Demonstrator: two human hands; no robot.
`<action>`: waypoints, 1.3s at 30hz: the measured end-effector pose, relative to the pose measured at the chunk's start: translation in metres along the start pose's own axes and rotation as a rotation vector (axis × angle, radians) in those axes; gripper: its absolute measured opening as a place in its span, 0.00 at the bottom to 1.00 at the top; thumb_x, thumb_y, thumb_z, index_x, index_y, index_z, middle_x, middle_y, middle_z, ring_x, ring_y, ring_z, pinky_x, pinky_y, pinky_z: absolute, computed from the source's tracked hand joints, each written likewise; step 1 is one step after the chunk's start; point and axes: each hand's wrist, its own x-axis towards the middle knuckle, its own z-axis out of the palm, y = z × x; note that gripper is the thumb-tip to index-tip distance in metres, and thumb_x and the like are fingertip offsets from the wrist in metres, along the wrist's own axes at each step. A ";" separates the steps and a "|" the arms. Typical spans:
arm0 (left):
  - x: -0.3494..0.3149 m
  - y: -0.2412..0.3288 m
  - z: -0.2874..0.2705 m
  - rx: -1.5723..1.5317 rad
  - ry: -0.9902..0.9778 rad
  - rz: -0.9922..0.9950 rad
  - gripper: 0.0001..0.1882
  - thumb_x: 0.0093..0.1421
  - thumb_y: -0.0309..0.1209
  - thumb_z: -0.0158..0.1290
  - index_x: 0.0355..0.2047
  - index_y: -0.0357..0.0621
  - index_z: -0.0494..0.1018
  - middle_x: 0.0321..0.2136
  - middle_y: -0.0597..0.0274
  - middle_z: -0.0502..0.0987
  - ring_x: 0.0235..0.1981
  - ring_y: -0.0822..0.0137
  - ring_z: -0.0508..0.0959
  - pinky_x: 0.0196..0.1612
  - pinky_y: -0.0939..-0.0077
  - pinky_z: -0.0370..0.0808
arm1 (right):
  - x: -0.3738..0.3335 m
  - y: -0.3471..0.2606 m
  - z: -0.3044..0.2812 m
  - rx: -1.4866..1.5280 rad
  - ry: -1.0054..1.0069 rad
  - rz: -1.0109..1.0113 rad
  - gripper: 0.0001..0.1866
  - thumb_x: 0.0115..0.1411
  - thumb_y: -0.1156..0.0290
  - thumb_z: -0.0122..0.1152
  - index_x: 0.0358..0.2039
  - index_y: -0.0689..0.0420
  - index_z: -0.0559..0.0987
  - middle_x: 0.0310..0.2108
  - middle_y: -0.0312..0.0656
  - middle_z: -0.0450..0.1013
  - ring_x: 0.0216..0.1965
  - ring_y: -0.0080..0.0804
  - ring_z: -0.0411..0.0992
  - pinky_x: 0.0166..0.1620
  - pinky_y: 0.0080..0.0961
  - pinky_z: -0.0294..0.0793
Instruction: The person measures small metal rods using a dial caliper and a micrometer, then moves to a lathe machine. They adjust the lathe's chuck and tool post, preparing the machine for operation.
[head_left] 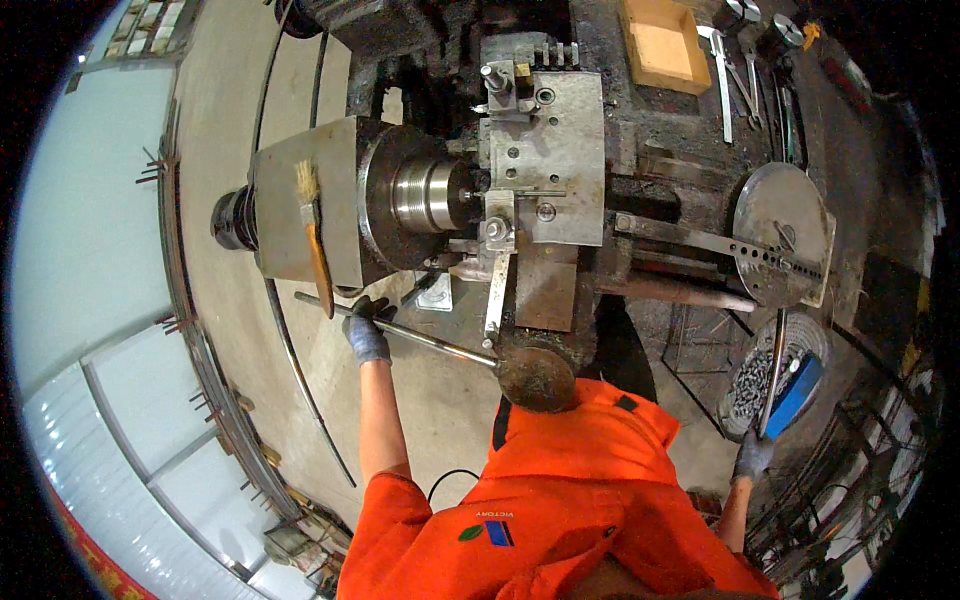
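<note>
My left hand, in a grey-blue glove with dark fingers, is closed around a long metal lever. The lever runs to a round dark hub close to my waist. Over on the right, my gloved right hand grips the lower end of a steel bar handle, which extends down from a large round metal plate. Beyond my left hand, a threaded steel workpiece sits at the machine's spindle head, facing the tool slide.
A wooden-handled brush lies on the headstock cover. A round basket holds metal pieces, with a blue box at its right side. A wooden tray, a caliper and wrenches rest at the far right.
</note>
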 end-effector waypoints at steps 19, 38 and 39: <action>-0.011 0.004 0.004 -0.061 0.030 0.030 0.17 0.49 0.23 0.48 0.40 0.28 0.67 0.26 0.42 0.75 0.18 0.54 0.76 0.25 0.63 0.78 | -0.003 0.013 0.016 0.025 0.134 -0.023 0.20 0.50 0.56 0.59 0.28 0.65 0.76 0.24 0.52 0.73 0.25 0.46 0.68 0.31 0.39 0.65; -0.010 0.002 0.003 -0.047 0.011 0.026 0.17 0.52 0.27 0.47 0.42 0.30 0.65 0.30 0.39 0.74 0.23 0.51 0.77 0.29 0.58 0.78 | 0.002 0.042 0.038 -0.039 0.101 -0.176 0.22 0.53 0.55 0.55 0.37 0.63 0.76 0.30 0.56 0.74 0.32 0.53 0.72 0.35 0.39 0.68; -0.009 0.001 0.002 -0.034 0.022 0.032 0.16 0.55 0.29 0.44 0.42 0.30 0.65 0.31 0.37 0.74 0.23 0.50 0.76 0.30 0.57 0.78 | -0.002 0.031 0.034 -0.060 0.055 -0.099 0.22 0.53 0.56 0.55 0.38 0.63 0.76 0.31 0.55 0.74 0.33 0.53 0.72 0.36 0.39 0.68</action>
